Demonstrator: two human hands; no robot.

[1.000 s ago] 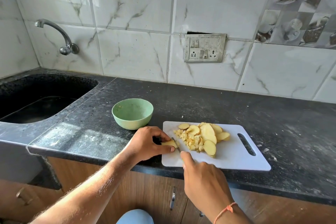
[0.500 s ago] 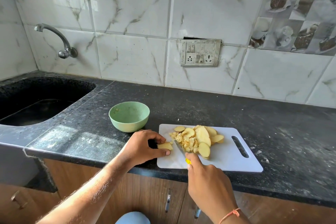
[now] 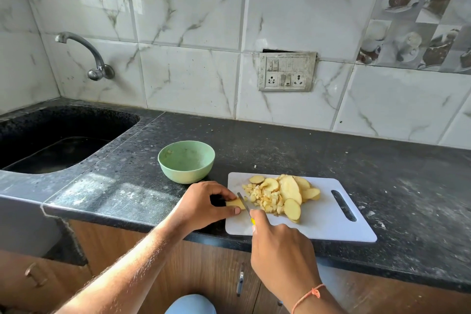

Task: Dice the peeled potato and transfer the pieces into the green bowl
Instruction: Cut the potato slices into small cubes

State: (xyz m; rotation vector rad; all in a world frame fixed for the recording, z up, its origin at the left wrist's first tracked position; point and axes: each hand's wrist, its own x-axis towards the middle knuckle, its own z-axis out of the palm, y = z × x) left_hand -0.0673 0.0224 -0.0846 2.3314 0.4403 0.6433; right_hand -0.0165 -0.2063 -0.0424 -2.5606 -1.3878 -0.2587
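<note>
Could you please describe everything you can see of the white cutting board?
The cutting board is a flat white rectangle, plastic by its look, with rounded corners and a dark slot handle at its right end. It lies flat on the black countertop, near the front edge, right of the green bowl. It carries potato slices and a diced pile. The left hand holds a potato piece at its left end, where the knife cuts.

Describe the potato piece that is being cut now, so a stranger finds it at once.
Start at the white cutting board on the dark counter. At its left edge, the left hand pinches one potato piece against the knife. Unlike the heaped slices and dice, it lies alone, held.
</note>
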